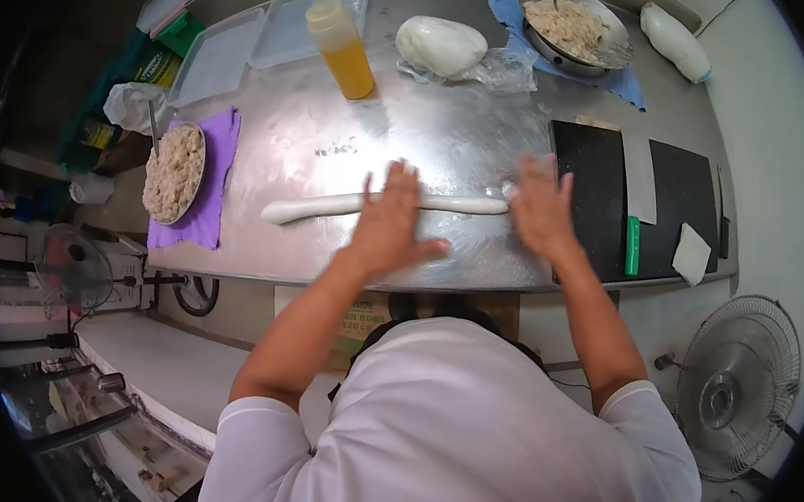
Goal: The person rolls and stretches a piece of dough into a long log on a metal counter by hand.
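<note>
A long white rope of dough (326, 207) lies crosswise on the metal table (277, 157). Across its middle rests my left hand (393, 226), palm down with the fingers spread and the thumb out to the right. My right hand (541, 207) is by the rope's right end, fingers apart and slightly blurred; whether it touches the dough I cannot tell. Beyond the hands, a larger white dough lump (442, 45) sits on clear plastic (501, 70).
An oil bottle (342, 52) stands at the back. Bowls of filling are at left (174, 173) and back right (573, 29), on purple and blue cloths. A black board (591, 184) with a green-handled blade (633, 244) and a white scraper (691, 253) lies right.
</note>
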A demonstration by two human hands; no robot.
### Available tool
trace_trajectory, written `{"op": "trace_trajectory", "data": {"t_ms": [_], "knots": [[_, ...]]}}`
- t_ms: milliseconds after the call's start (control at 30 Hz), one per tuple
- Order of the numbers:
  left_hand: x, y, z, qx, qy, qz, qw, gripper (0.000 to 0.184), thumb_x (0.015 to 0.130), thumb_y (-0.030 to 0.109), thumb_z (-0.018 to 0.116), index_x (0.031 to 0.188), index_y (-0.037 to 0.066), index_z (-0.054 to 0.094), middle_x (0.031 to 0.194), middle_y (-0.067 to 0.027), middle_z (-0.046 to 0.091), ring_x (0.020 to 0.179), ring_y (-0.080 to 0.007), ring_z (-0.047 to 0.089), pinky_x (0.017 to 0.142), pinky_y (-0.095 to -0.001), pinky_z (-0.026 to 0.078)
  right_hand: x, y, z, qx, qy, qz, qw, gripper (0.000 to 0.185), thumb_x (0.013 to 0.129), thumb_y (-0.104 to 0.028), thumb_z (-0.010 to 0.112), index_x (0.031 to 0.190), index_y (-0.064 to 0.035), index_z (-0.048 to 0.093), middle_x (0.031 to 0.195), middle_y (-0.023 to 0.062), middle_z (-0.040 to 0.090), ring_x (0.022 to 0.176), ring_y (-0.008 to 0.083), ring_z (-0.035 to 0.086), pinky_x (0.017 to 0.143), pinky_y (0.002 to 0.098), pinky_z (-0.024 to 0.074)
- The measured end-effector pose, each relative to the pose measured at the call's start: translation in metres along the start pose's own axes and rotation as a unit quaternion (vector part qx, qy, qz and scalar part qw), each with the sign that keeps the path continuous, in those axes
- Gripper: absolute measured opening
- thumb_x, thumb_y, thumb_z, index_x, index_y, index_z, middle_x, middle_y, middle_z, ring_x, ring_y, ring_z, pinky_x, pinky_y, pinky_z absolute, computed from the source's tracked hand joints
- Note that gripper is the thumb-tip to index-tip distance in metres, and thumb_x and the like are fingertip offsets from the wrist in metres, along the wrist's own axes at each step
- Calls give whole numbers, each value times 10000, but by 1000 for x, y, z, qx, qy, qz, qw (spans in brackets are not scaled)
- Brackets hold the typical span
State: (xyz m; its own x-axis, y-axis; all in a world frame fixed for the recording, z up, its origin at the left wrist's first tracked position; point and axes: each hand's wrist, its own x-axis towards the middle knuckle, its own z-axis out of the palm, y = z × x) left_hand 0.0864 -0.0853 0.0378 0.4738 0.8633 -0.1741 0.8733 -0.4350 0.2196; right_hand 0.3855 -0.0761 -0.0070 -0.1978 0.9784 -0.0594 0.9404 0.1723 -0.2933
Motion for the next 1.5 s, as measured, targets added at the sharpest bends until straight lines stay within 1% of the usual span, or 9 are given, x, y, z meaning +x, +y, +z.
{"op": "trace_trajectory", "data": {"t_ms": [133,267,367,800,900,1033,1100,1200,1500], "knots": [[2,-13,-10,11,69,-4,998,1245,851,728,699,1615,-121,203,1689,-325,225,1621,-408,140,1295,-602,82,16,9,-6,23,126,21,992,667,1103,-396,399,1668,-63,279,1752,137,231,1623,403,138,1270,666,39],[22,55,36,-21,5,67,998,1330,806,809,673,1612,-136,197,1698,-321,208,1618,-434,131,1297,-594,65,14,-45,34,-26,42,-44,998,639,1102,-376,394,1665,-88,304,1750,140,241,1623,395,147,1260,685,33],[60,58,61,-59,95,18,994,1355,764,853,672,1598,-127,247,1672,-344,250,1603,-468,156,1291,-611,48,50,-39,50,-47,39,22,998,633,1103,-386,391,1667,-111,308,1747,154,242,1623,399,146,1254,695,27],[85,50,30,8,-45,26,999,1420,768,953,531,1633,-111,162,1702,-326,195,1625,-426,96,1292,-612,48,76,-28,20,-43,42,8,998,644,1110,-439,355,1641,-74,356,1725,231,249,1616,440,130,1231,721,28],[81,-1,-2,-50,19,-21,998,1276,863,834,592,1634,-96,179,1709,-321,179,1628,-409,84,1293,-609,39,86,-1,-2,-30,2,48,998,659,1112,-453,369,1627,-42,367,1718,231,266,1618,433,133,1240,701,38],[11,-97,-27,-89,125,-192,969,1142,895,662,723,1647,-41,229,1699,-303,245,1624,-408,135,1289,-583,78,75,33,-2,111,131,72,983,646,1110,-414,431,1617,-17,368,1705,226,299,1614,431,153,1271,643,43],[-30,-121,-21,-45,128,-239,962,1168,883,644,745,1654,-43,197,1711,-287,230,1624,-415,130,1288,-589,75,61,23,9,159,162,-17,974,640,1111,-396,434,1625,-22,359,1705,212,308,1612,430,158,1274,640,45],[-65,-128,1,-22,124,-236,964,1161,892,640,733,1664,-24,174,1717,-274,223,1627,-412,118,1292,-580,68,35,-29,28,71,111,-128,983,651,1115,-421,417,1637,-37,347,1710,195,308,1613,421,164,1272,648,51],[-41,-131,31,-12,68,-138,988,918,918,601,708,1611,91,390,1698,-206,325,1617,-397,174,1282,-636,58,67,-76,43,-43,47,-69,996,726,1078,-530,454,1635,-74,360,1706,178,325,1611,415,174,1270,655,61]]}}
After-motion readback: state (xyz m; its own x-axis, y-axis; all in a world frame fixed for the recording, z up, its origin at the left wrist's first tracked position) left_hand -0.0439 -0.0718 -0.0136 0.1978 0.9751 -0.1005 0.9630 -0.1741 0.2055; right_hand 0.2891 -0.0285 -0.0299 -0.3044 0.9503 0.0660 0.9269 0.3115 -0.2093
